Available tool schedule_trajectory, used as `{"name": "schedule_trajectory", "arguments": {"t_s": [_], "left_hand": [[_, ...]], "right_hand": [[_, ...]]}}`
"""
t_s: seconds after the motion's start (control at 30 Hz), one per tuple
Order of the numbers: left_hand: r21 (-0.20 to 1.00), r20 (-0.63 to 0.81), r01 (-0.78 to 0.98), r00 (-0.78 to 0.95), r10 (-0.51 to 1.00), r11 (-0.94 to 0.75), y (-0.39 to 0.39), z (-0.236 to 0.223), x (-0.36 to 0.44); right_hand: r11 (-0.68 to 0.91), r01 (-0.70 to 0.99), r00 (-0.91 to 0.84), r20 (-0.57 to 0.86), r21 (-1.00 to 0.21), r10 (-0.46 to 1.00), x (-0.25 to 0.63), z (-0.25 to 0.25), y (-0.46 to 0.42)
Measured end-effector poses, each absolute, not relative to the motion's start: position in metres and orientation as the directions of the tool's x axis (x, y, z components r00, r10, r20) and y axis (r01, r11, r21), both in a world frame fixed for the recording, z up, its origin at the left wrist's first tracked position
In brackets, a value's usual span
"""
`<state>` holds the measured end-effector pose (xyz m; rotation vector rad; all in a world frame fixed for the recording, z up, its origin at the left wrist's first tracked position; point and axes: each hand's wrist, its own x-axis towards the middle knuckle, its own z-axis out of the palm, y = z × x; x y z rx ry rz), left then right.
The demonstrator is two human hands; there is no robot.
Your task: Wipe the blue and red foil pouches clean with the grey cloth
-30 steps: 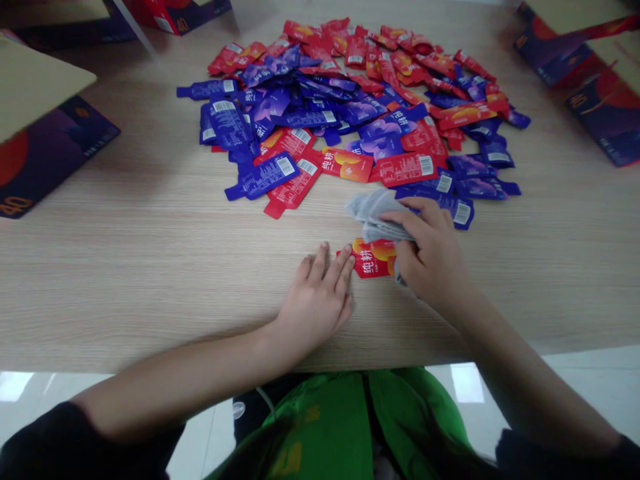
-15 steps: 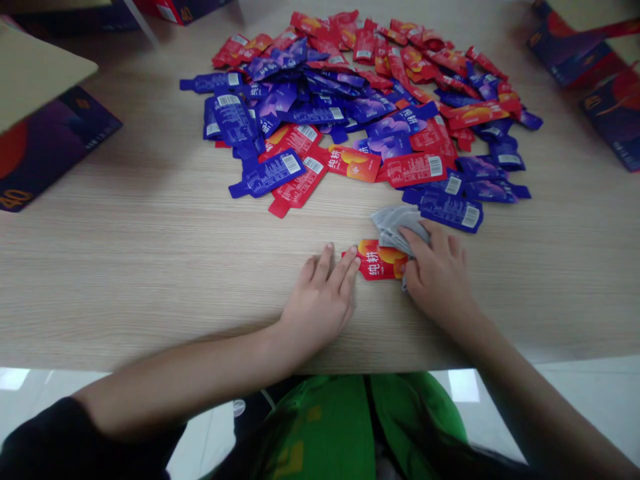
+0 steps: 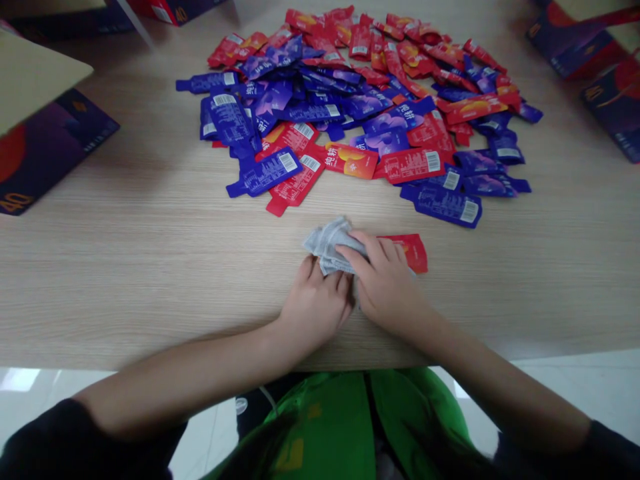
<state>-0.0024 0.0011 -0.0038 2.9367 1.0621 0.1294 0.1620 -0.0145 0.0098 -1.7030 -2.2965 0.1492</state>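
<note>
My right hand (image 3: 393, 283) is closed around a folded grey cloth (image 3: 335, 243). It presses the cloth down over a red sachet (image 3: 415, 252) with orange print. Only the sachet's right end shows; the rest is under the cloth and hand. At the sachet's left end lies my left hand (image 3: 317, 300), low on the table, its fingers extended forward. The cloth covers its fingertips, so their contact with the sachet is hidden. Beyond both hands spreads a heap of red sachets (image 3: 350, 161) and blue-purple sachets (image 3: 447, 205), many with barcodes facing up.
A dark blue box (image 3: 55, 153) with a pale open flap stands at the left. Further boxes (image 3: 565, 43) are at the right, and a red-and-blue box (image 3: 175, 10) is at the back left. The wooden table's (image 3: 150, 280) front edge runs close below my forearms.
My right hand has slid left along the red sachet with the cloth, up against my left hand. The sachet's right end is now uncovered. My left hand has barely moved.
</note>
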Motion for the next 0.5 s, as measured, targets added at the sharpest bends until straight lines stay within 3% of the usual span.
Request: {"name": "schedule_trajectory", "arguments": {"t_s": [0.13,0.27,0.4,0.5], "left_hand": [[-0.019,0.095,0.642,0.764,0.638,-0.766,-0.001,-0.003,-0.002],[-0.054,0.055,0.638,0.770,0.636,-0.768,-0.002,-0.002,0.000],[-0.020,0.051,0.636,0.771,0.634,-0.772,0.003,0.004,-0.001],[0.088,0.093,0.639,0.758,0.645,-0.764,0.014,0.012,0.002]], "right_hand": [[0.194,0.974,-0.175,0.148,-0.119,0.973,0.181,-0.001,-0.021],[0.066,0.994,-0.049,0.177,-0.092,0.983,0.214,-0.002,-0.029],[-0.009,0.988,0.040,0.198,-0.154,0.979,0.243,-0.008,-0.034],[0.010,0.956,0.063,0.238,-0.295,0.969,0.258,-0.013,-0.034]]}}
